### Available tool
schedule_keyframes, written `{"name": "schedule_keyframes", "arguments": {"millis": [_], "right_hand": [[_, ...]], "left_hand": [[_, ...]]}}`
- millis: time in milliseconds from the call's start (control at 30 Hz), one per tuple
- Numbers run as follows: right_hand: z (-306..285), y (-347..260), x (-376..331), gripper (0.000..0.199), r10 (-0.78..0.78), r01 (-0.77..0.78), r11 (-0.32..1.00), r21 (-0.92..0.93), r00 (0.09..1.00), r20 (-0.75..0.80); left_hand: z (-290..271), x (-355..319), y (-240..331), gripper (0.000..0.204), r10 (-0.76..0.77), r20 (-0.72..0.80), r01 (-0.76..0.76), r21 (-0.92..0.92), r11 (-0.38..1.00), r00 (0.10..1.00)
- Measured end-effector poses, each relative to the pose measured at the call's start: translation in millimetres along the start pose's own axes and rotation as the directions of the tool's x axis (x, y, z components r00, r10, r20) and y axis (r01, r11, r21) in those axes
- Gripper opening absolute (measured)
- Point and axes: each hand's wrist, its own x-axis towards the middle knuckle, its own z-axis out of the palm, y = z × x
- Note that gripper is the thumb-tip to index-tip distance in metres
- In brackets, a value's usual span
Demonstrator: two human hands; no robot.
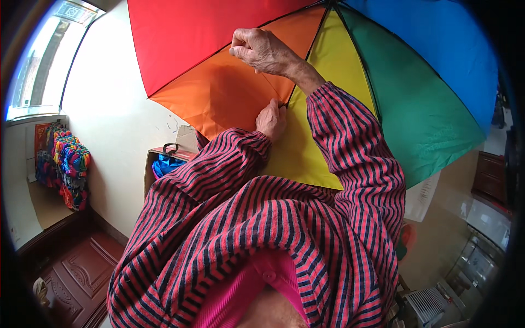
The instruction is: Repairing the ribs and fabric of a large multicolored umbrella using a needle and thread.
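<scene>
A large open umbrella [350, 71] with red, orange, yellow, green and blue panels spreads before me, its inner side and dark ribs facing me. My left hand [272, 120] is closed on the umbrella's rib and cloth where the orange and yellow panels meet. Higher up, in front of the orange panel, my right hand [266, 52] is raised with its fingers pinched together. A fine line like a thread [269, 83] runs from below this hand toward the rib by my left fingers. Any needle is too small or hidden to make out.
An open cardboard box [149, 172] with something blue and a black loop stands at the left. Bundles of colourful cords [71, 164] hang by the wall. A dark red carved wooden door [82, 268] shows at lower left, a window [41, 71] at upper left.
</scene>
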Motion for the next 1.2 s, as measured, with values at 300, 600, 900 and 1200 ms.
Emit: {"name": "schedule_keyframes", "arguments": {"millis": [300, 600, 900, 1200], "right_hand": [[-4, -56, -21, 0.011, 0.032, -0.078, 0.827, 0.557, 0.995, 0.093], [-27, 32, -156, 0.009, 0.275, -0.275, 0.948, 0.157, 0.961, 0.024], [-67, 70, -105, 0.005, -0.192, -0.472, 0.674, -0.569, 0.631, -0.751], [-48, 61, -94, 0.007, -0.025, -0.482, 0.711, -0.512, 0.710, -0.704]], "left_hand": [[6, 0, -2, 0.017, 0.094, -0.105, -0.096, -0.014, 0.995, 0.990], [-13, 34, -12, 0.022, 0.031, -0.152, -0.067, -0.236, 0.969, 0.988], [-67, 93, 104, 0.022, 0.007, -0.162, -0.112, -0.649, 0.752, 0.987], [-77, 96, 136, 0.020, -0.031, 0.051, 0.060, -0.804, 0.592, 0.998]]}}
